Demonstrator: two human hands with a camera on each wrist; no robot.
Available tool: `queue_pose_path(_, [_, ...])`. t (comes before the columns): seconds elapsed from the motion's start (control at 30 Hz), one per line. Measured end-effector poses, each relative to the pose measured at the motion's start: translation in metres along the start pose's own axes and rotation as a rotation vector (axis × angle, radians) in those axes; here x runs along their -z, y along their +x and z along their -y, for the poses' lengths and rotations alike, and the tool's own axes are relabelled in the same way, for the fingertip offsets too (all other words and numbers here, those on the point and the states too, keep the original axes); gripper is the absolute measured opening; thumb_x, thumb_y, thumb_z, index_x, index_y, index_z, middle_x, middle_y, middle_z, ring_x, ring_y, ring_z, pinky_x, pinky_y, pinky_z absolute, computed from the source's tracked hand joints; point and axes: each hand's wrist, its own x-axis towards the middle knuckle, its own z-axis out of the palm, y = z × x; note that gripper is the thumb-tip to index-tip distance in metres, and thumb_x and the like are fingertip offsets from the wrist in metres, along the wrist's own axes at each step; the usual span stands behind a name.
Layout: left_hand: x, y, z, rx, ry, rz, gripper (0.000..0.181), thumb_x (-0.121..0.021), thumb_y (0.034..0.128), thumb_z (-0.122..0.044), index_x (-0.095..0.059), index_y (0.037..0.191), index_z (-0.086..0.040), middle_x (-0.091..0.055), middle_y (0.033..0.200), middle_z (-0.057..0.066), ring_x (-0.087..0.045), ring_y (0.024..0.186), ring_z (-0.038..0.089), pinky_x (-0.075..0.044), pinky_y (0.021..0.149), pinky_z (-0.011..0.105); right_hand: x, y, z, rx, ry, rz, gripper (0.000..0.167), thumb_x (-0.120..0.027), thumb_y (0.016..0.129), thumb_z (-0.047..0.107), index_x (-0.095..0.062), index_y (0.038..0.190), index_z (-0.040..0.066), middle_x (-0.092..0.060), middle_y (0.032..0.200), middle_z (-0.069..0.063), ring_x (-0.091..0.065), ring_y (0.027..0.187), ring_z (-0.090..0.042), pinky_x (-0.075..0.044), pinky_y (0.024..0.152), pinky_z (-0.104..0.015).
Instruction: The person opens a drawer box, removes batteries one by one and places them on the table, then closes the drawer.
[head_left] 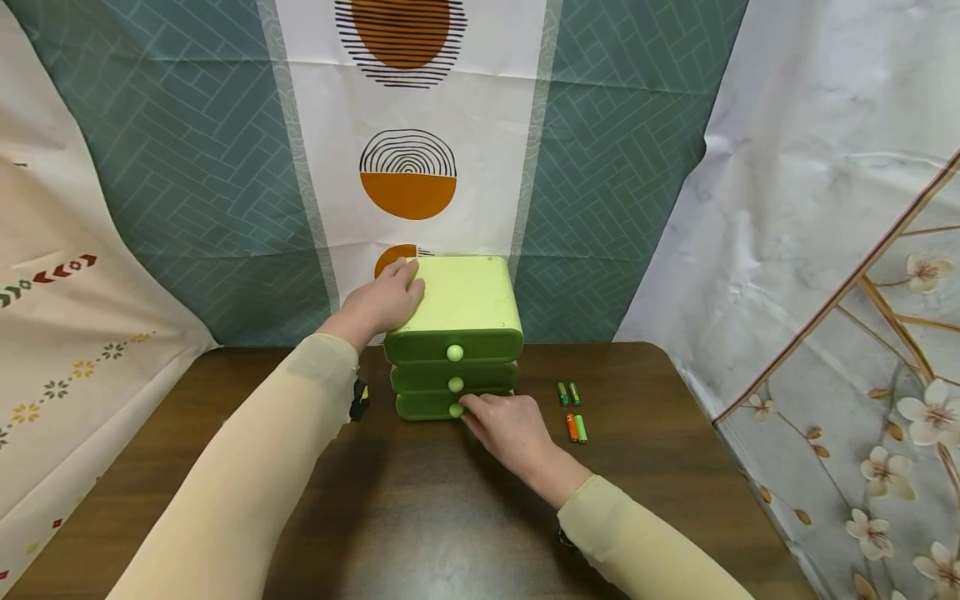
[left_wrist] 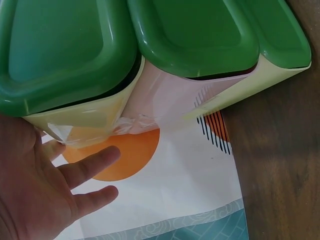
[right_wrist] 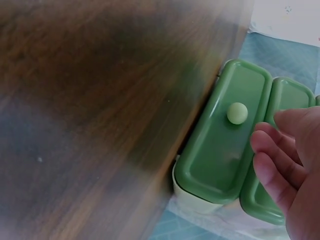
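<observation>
Three-drawer cabinet of smooth green plastic (head_left: 472, 292), on dark brown wood-grain table (head_left: 420, 508)

Left: left hand (head_left: 385, 298), grip spread, rests at the cabinet's upper left edge, apparently bracing it.
Centre: three rounded dark-green drawer fronts (head_left: 416, 346) carry round pale-green knobs (head_left: 454, 353).
Right of centre: right hand (head_left: 512, 427), grip loosely bent and pinching nothing visible, is just beside the lowest knob (head_left: 456, 411).
Far right: two slim green batteries (head_left: 562, 394) lie behind one orange battery (head_left: 572, 427) and one light-green battery (head_left: 581, 428).
Step in hand, as judged: taking hold of a drawer knob. Next move calls for a firm pinch, with the cabinet braced.
</observation>
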Motion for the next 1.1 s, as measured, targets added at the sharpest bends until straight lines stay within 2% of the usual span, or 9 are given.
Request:
queue_pose_path(0.5, [-0.002,0.001,0.002,0.004,-0.001,-0.003,0.069,-0.022,0.1204,-0.046,-0.011,0.180,-0.013,-0.004,0.185,0.014,-0.007,0.170,0.035,-0.020,0.132,0.061,-0.020,-0.004,-0.001,-0.020,0.025,0.069,0.015,-0.090,0.097,0.023,-0.080,0.107,0.021,-0.076,0.081,0.005,-0.073,0.069,-0.013,-0.055,0.051,-0.038])
queue_pose_path(0.87, [-0.003,0.004,0.004,0.006,-0.003,-0.011,0.069,-0.021,0.1199,-0.047,-0.011,0.180,-0.014,-0.003,0.186,0.013,-0.007,0.170,0.034,-0.021,0.132,0.061,-0.030,-0.002,-0.002,-0.123,0.107,0.134,0.018,-0.088,0.098,0.028,-0.083,0.114,0.023,-0.082,0.094,0.004,-0.077,0.073,-0.020,-0.058,0.054,-0.043])
queue_pose_path(1.1, [-0.003,0.003,0.003,0.004,-0.007,-0.010,0.069,-0.022,0.1199,-0.046,-0.012,0.180,-0.014,-0.003,0.186,0.012,-0.007,0.170,0.034,-0.021,0.132,0.061,-0.032,0.002,-0.002,-0.127,0.095,0.154,0.017,-0.087,0.099,0.029,-0.082,0.114,0.024,-0.082,0.094,0.006,-0.077,0.076,-0.018,-0.059,0.056,-0.043])
